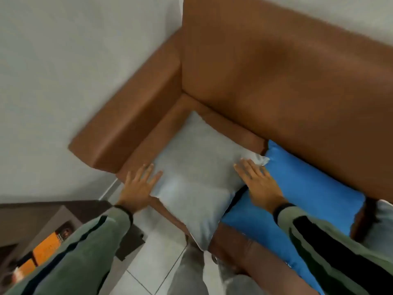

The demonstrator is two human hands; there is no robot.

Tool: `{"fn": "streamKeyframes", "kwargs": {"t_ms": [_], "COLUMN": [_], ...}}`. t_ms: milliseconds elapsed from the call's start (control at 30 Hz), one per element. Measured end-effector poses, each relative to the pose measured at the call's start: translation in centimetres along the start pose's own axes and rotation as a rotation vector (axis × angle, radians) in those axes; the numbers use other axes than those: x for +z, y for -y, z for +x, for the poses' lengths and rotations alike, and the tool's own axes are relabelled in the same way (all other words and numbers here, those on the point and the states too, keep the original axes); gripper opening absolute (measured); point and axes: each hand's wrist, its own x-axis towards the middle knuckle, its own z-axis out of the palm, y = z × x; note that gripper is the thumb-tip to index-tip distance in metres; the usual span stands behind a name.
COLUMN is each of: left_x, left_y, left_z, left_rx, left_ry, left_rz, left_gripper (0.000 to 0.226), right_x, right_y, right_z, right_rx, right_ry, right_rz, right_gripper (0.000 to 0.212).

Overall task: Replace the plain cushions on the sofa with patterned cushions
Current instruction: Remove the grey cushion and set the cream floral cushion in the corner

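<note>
Fingers: both hands spread flat, gripping nothing | left hand [138, 186] on grey cushion [191, 177] left edge | right hand [258, 184] on its right edge, over blue cushion [308, 188] | both cushions on sofa [276, 71] seat (frame blurred)

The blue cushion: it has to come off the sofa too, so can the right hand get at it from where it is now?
Probably yes. The right hand lies open on the grey cushion, at its edge beside the blue cushion. Nothing covers the blue one there.
</note>
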Motion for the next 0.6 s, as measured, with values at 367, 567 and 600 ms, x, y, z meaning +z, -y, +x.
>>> {"fn": "streamKeyframes", "kwargs": {"t_ms": [367, 567, 600], "left_x": [6.2, -3.4, -5.3], "left_y": [1.6, 7.2, 7.9], "left_z": [8.0, 9.1, 10.0], "left_rx": [0.066, 0.169, 0.135], "left_ry": [-0.05, 0.058, 0.095], "left_rz": [-0.404, -0.691, -0.758], "left_gripper": [0.11, 0.069, 0.063], "right_x": [6.1, -2.6, -4.4], "right_y": [0.8, -0.1, -0.3], "right_z": [7.8, 9.5, 10.3], "right_rx": [0.138, 0.21, 0.242], "right_ry": [-0.134, -0.326, -0.346], "right_rz": [0.201, 0.687, 0.745], "right_gripper": [0.094, 0.028, 0.015]}}
